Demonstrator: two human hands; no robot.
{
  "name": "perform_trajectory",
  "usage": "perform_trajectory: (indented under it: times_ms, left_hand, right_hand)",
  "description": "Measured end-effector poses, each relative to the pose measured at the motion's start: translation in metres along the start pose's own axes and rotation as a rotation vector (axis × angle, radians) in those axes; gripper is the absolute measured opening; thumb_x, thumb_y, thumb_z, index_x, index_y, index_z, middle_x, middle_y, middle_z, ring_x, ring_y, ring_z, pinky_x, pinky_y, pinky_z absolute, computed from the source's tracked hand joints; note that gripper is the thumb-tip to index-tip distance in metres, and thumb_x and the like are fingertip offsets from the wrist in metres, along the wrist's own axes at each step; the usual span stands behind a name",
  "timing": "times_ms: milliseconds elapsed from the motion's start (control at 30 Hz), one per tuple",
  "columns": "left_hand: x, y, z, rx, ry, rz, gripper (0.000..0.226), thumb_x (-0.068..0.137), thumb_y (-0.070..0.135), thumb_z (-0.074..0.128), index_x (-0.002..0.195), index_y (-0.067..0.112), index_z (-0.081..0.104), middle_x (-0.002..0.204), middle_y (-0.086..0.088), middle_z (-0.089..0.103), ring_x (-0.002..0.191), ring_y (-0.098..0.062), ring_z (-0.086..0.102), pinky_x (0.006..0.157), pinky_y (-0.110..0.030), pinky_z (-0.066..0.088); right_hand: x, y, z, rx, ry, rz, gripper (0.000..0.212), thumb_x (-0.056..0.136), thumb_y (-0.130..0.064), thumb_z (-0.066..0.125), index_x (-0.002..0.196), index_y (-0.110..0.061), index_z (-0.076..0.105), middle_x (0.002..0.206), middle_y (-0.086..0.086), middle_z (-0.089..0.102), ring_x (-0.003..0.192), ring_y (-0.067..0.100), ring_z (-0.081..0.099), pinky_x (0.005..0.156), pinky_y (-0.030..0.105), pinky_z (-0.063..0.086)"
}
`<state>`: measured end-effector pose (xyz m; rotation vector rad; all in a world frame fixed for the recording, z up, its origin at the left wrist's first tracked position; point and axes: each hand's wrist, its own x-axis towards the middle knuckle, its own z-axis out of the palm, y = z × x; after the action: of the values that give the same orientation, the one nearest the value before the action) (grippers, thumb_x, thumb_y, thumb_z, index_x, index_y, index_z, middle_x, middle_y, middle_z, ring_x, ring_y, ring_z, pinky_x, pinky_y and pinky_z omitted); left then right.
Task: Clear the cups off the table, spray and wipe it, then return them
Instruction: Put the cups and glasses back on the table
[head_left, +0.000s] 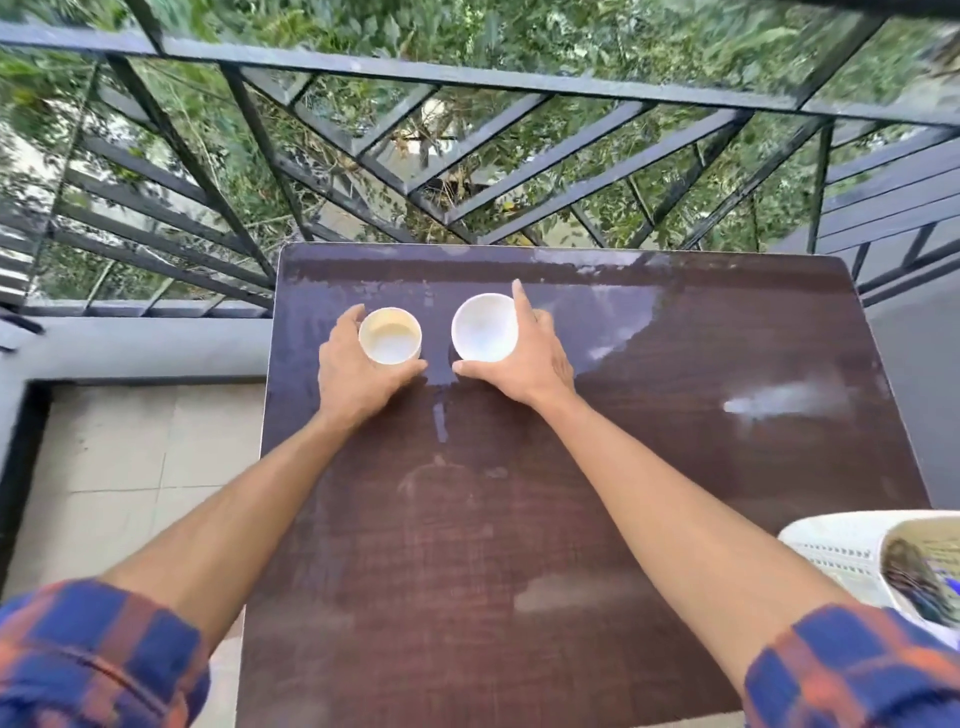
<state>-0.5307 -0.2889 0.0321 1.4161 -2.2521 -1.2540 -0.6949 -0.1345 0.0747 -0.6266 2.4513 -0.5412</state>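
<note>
Two cups stand side by side on the far half of the dark brown table (571, 519). The cream cup (389, 335) is on the left, and my left hand (353, 376) wraps around it from the left and near side. The white cup (484, 327) is on the right, gripped by my right hand (530, 364), with thumb on its near side and fingers along its right side. Both cups look empty and upright. The tabletop shows wet streaks and glare.
A white perforated basket (841, 551) with papers or cloth in it sits at the table's near right edge. A black metal balcony railing (467, 78) runs just behind the table, with greenery beyond. Tiled floor (130, 467) lies to the left.
</note>
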Motion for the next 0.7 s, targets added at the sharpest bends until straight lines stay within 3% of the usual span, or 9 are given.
perform_trajectory:
  times_ms: [100,167,233,267,333,467,567,700]
  left_hand:
    - [-0.007,-0.007,-0.005,-0.021,0.014,0.002,0.115,0.054,0.055,0.089,0.15,0.018,0.038,0.135,-0.01,0.057,0.127,-0.027,0.052,0.11,-0.043,0.04]
    - [-0.022,-0.016,-0.012,-0.024,0.057,-0.03,0.109,0.059,0.046,0.093,0.15,0.017,0.039,0.129,-0.012,0.057,0.122,-0.026,0.054,0.109,-0.041,0.041]
    - [-0.042,-0.032,-0.023,-0.03,0.12,-0.09,0.1,0.067,0.036,0.092,0.149,0.015,0.04,0.13,-0.013,0.057,0.121,-0.028,0.054,0.109,-0.042,0.041]
    - [-0.055,-0.043,-0.029,-0.047,0.147,-0.125,0.096,0.068,0.032,0.091,0.148,0.014,0.042,0.13,-0.013,0.057,0.121,-0.03,0.055,0.109,-0.044,0.041]
    - [-0.088,-0.071,-0.044,-0.082,0.205,-0.205,0.088,0.067,0.028,0.09,0.142,0.014,0.047,0.128,-0.013,0.059,0.119,-0.031,0.057,0.107,-0.048,0.044]
    - [-0.182,-0.132,-0.071,0.01,0.282,-0.367,0.068,0.067,0.015,0.09,0.128,0.014,0.058,0.123,-0.013,0.063,0.118,-0.035,0.058,0.105,-0.053,0.042]
    - [-0.271,-0.177,-0.085,0.081,0.332,-0.514,0.054,0.072,0.015,0.085,0.121,0.016,0.063,0.12,-0.011,0.065,0.116,-0.035,0.058,0.102,-0.05,0.044]
    - [-0.383,-0.229,-0.083,-0.039,0.383,-0.75,0.036,0.081,0.012,0.079,0.115,0.015,0.068,0.12,-0.01,0.066,0.113,-0.03,0.06,0.1,-0.044,0.045]
  right_hand:
    - [-0.014,0.01,-0.004,0.098,0.105,0.02,0.128,0.061,-0.076,0.078,0.157,-0.048,-0.001,0.159,-0.005,0.03,0.141,0.026,0.043,0.101,0.051,0.045]
    - [-0.028,0.023,0.002,0.225,0.259,0.031,0.111,0.072,-0.075,0.072,0.158,-0.041,0.011,0.148,-0.004,0.045,0.132,0.023,0.052,0.1,0.047,0.047]
    - [-0.044,0.037,0.014,0.363,0.326,0.053,0.075,0.084,-0.062,0.069,0.148,-0.032,0.042,0.122,-0.005,0.062,0.108,0.016,0.063,0.095,0.042,0.053]
    - [-0.053,0.044,0.021,0.393,0.319,0.047,0.051,0.089,-0.051,0.068,0.134,-0.028,0.057,0.11,-0.006,0.065,0.098,0.013,0.064,0.094,0.043,0.054]
    - [-0.074,0.055,0.037,0.339,0.259,-0.065,0.02,0.094,-0.035,0.067,0.111,-0.026,0.069,0.102,-0.008,0.067,0.094,0.011,0.064,0.092,0.044,0.054]
    - [-0.118,0.062,0.083,0.018,0.093,-0.498,0.025,0.089,-0.028,0.07,0.113,-0.022,0.072,0.126,-0.002,0.065,0.119,0.02,0.057,0.105,0.041,0.046]
    - [-0.151,0.046,0.125,-0.168,-0.045,-0.792,0.034,0.086,-0.036,0.067,0.117,-0.022,0.07,0.14,0.004,0.059,0.132,0.025,0.052,0.114,0.05,0.039]
    - [-0.201,0.007,0.178,-0.45,-0.279,-1.121,0.057,0.087,-0.046,0.063,0.139,-0.023,0.059,0.156,0.005,0.046,0.146,0.03,0.041,0.12,0.056,0.031]
